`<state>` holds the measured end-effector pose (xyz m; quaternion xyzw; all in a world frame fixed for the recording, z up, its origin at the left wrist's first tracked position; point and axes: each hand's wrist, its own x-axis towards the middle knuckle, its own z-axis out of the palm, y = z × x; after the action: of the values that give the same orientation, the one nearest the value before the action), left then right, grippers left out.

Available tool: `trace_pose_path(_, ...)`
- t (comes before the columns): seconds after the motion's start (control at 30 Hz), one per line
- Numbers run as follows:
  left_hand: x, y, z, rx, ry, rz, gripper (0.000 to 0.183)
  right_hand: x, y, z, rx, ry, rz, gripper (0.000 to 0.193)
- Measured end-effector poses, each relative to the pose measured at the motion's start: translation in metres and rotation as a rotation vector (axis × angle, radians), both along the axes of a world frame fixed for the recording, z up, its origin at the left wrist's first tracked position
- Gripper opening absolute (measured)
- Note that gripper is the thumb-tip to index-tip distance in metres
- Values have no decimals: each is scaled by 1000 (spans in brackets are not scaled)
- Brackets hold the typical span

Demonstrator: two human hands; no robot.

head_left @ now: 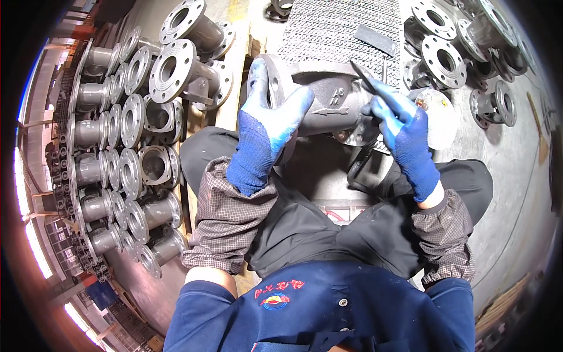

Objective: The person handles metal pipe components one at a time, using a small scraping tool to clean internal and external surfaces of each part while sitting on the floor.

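Before me lies a grey cast-metal valve body (pixel 328 114) with flanged ends and a raised arrow on its side. My left hand (pixel 271 120), in a blue-and-white glove, grips its left flange (pixel 277 75), the thumb on the near side and the fingers at the rim. At the right end of the casting, my gloved right hand (pixel 404 126) is closed round a slim dark pointed tool (pixel 365 78), whose tip points up and left. The tool's exact kind does not show clearly. The right fingers are close to the casting's right flange.
A textured metal bench top (pixel 328 29) extends beyond the valve body, with a flat dark plate (pixel 375 40) on it. Stacked flanged castings (pixel 130 176) fill the left side; more castings (pixel 443 61) stand at the upper right. A round white container (pixel 441 126) is beside my right hand.
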<state>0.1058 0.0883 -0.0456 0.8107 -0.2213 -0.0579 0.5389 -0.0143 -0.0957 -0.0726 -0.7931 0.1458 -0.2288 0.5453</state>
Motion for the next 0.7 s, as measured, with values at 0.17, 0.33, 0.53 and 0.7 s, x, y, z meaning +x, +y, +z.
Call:
trace_pose_path(0.17, 0, -8, 6, 2, 90, 34, 83, 2, 2, -5, -101, 9, 55, 37)
trace_pose_path(0.33, 0, -12, 7, 43, 55, 47, 84, 11, 1, -9, -350, -46, 26, 45)
trace_pose_path(0.53, -1, -15, 7, 18, 70, 32, 86, 12, 10, 20, -553, 345, 22, 44)
trace_pose_path(0.7, -1, -14, 6, 18, 58, 35, 86, 15, 16, 22, -572, 376, 5, 43)
